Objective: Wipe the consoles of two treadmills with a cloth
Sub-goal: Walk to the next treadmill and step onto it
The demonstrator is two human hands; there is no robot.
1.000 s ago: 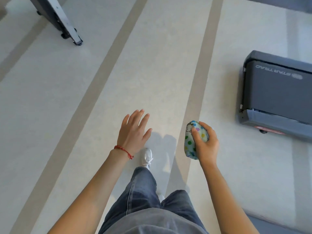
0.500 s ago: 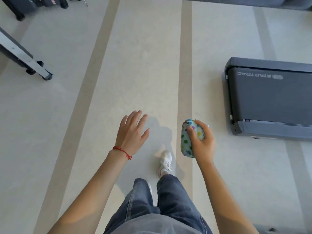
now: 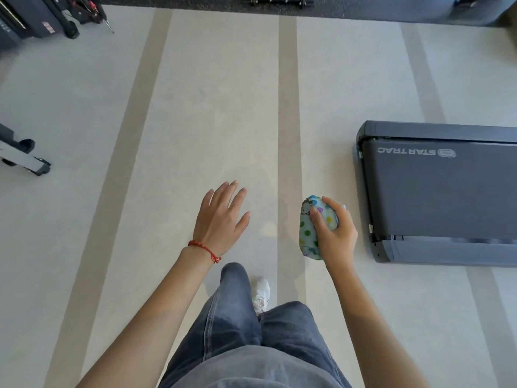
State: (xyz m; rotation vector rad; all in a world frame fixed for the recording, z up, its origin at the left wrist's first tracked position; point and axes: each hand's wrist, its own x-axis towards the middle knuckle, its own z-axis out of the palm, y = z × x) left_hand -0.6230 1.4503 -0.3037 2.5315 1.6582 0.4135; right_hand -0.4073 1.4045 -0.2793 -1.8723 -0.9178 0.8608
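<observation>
My right hand [image 3: 337, 235] grips a bunched cloth [image 3: 310, 228], pale with coloured dots, held over the floor in front of me. My left hand [image 3: 221, 219], with a red string bracelet at the wrist, hangs open with fingers spread and holds nothing. To the right lies the rear end of a dark grey treadmill deck [image 3: 442, 191] marked STAR TRAC. No console is in view.
Pale floor with tan stripes [image 3: 288, 107] stretches ahead. A machine's grey foot with wheels [image 3: 25, 158] sits at the left edge. Dark gym equipment [image 3: 47, 18] stands at the top left, a black bar [image 3: 277, 0] at the top. My jeans and a white shoe [image 3: 261, 294] show below.
I have walked forward while the view swung left. The treadmill deck has shifted and squared up at the right, and the grey foot slid down the left edge. Both hands keep their pose.
</observation>
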